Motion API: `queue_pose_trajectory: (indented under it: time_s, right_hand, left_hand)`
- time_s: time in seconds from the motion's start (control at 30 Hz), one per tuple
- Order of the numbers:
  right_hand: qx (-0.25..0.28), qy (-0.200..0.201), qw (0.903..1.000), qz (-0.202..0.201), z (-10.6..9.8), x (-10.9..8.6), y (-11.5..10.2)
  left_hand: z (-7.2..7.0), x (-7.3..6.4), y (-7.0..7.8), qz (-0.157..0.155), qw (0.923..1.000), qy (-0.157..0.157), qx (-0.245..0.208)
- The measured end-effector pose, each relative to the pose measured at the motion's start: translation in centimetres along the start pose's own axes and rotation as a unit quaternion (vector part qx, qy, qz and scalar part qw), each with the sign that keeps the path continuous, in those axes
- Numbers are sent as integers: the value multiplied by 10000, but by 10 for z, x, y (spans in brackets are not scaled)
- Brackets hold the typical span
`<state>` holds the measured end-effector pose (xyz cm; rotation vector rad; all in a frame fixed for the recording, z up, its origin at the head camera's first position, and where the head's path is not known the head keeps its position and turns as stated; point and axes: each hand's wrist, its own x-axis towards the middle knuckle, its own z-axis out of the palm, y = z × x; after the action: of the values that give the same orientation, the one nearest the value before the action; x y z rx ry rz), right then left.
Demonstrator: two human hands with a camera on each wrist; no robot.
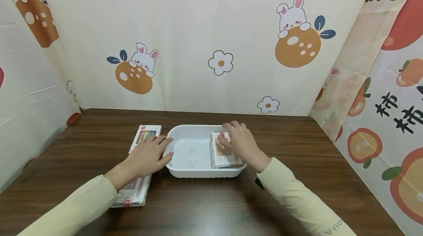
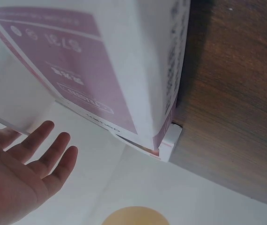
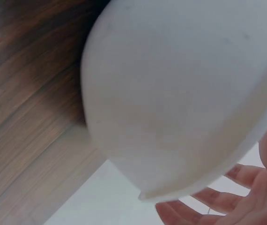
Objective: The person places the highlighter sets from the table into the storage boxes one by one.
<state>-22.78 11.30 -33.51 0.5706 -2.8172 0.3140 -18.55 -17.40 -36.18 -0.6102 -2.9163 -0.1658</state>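
A white plastic basin (image 1: 190, 155) sits on the table. Inside its right end lies a small white box (image 1: 226, 159) with a brown picture and the number 12. My right hand (image 1: 242, 142) is over that box and the right rim, thumb above the box, fingers loosely extended. In the right wrist view the fingers (image 3: 218, 201) show beyond the basin's rim. My left hand (image 1: 147, 157) is at the left rim, fingers spread and relaxed. Beneath it lie a box with a row of coloured pencils pictured (image 1: 147, 132) and a white-and-mauve box (image 2: 72, 61), partly hidden by the arm.
The dark wooden table (image 1: 205, 206) spans the space below the basin. A printed curtain (image 1: 188, 93) stands along the back edge, with more printed cloth (image 1: 367, 118) on the right. A small black object (image 1: 259, 183) shows under the right wrist.
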Motion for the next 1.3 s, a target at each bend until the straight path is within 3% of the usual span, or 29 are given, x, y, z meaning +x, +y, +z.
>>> queue_pose_trajectory:
  time_s: [0.13, 0.7, 1.3]
  right_hand:
    - [22, 154, 9999, -3, -1, -1, 9]
    - [168, 125, 9997, 156, 3, -14, 42]
    - [186, 6, 9998, -4, 11, -21, 55]
  left_hand:
    - [1, 0, 0, -5, 10000, 23, -15]
    - [2, 0, -1, 90, 9999, 65, 67]
    - [1, 0, -1, 80, 9999, 98, 111]
